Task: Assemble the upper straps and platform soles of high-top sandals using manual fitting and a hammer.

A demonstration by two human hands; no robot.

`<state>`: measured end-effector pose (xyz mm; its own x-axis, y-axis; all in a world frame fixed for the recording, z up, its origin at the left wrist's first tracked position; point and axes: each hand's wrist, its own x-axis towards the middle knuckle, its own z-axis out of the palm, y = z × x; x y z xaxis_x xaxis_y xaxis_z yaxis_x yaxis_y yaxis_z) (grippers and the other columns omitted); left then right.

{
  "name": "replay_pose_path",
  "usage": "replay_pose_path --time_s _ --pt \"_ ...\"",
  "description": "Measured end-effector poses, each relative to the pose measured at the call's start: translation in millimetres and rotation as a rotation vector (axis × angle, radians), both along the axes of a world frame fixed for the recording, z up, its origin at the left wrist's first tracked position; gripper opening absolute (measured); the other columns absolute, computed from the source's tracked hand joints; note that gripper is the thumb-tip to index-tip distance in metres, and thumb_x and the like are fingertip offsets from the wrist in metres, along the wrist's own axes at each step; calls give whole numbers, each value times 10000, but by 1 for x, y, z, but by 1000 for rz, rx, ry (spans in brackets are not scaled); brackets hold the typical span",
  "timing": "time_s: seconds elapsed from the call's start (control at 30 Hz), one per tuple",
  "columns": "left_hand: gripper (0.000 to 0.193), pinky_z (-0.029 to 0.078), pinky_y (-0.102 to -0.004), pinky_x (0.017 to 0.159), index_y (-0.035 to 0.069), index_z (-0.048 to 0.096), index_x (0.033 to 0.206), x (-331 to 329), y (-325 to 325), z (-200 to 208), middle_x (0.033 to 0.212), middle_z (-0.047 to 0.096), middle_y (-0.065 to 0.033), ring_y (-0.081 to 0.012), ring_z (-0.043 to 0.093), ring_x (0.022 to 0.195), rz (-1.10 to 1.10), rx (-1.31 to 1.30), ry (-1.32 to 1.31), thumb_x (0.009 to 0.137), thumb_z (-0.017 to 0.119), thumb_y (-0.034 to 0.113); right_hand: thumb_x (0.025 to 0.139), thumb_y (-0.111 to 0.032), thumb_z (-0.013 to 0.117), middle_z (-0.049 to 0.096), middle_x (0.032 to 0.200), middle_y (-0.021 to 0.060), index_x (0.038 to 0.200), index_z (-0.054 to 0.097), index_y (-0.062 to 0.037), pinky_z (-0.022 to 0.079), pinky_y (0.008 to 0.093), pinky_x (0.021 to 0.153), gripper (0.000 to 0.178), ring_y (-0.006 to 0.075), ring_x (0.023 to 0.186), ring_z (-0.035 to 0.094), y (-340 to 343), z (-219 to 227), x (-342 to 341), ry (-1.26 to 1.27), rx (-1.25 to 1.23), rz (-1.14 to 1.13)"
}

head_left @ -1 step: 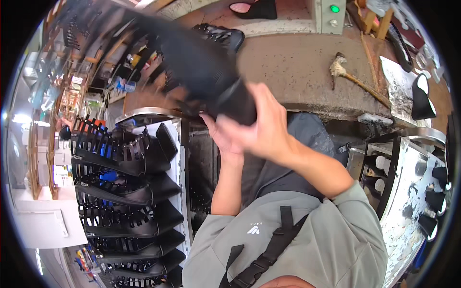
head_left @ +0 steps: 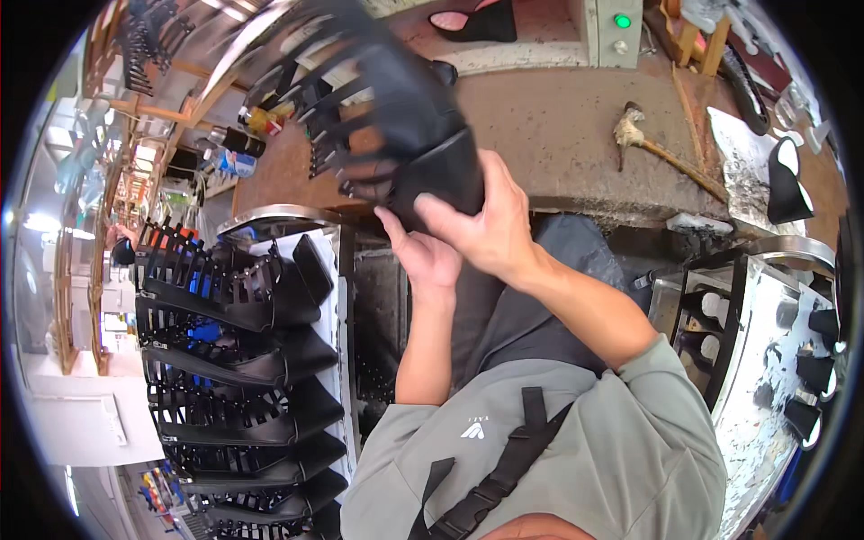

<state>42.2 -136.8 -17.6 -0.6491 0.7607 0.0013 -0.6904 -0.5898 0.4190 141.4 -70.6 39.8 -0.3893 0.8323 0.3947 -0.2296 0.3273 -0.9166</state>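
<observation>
The fingers (head_left: 450, 216) of the right hand (head_left: 490, 229) are curled tight over the heel end of a black strappy shoe upper (head_left: 396, 117), thumb pressed along its lower edge. The left hand (head_left: 427, 256) cups the same end from beneath, fingers bent up against the leather, so both hands clamp the piece between them. The shoe upper is held in the air at about 11 o'clock from the hands, above the front of the brown workbench (head_left: 558, 135), its open straps blurred by motion.

At 9 o'clock stands a rack of black strappy uppers (head_left: 243, 360), stacked in rows. On the bench at 2 o'clock lies a hammer (head_left: 657, 148); farther right, a second metal rack (head_left: 774, 360) holds dark pieces.

Handling this well seems to call for keeping the grip on the firm heel section rather than on the thin straps, which look likely to bend or snag. With the piece swinging this fast, both palms should stay closed until it is steady and clear of the bench edge.
</observation>
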Motion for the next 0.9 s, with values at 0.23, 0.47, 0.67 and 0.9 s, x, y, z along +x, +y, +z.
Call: replay_pose_path --time_s 0.23,0.47,0.67,0.9 --pt "510 499 -411 916 32 537 1242 -55 -24 19 1107 644 -126 -267 629 1002 -335 -281 119 909 557 418 834 -242 712 629 1072 105 1144 557 28 485 335 843 440 203 934 614 52 -113 69 -446 150 544" --pt "913 320 -339 1059 -33 289 1423 20 -43 72 1319 477 -137 -205 442 1236 -640 -417 883 746 783 328 708 -460 760 533 1268 157 1254 551 -24 428 380 956 730 301 1181 512 70 5 86 -197 708 328" --pt "1159 274 -375 1091 -17 193 1459 23 -52 66 1411 383 -130 -226 373 1301 -732 -431 1022 581 891 276 518 -440 823 576 1159 137 1231 579 -88 511 386 842 831 329 1022 600 65 20 90 -309 753 610" --pt "1028 399 -370 998 -31 304 1377 48 -65 72 1260 519 -160 -242 520 1165 -464 -845 1453 564 855 274 398 -538 848 575 1170 189 1195 569 6 466 392 900 1005 329 1092 572 56 8 97 -449 701 479"
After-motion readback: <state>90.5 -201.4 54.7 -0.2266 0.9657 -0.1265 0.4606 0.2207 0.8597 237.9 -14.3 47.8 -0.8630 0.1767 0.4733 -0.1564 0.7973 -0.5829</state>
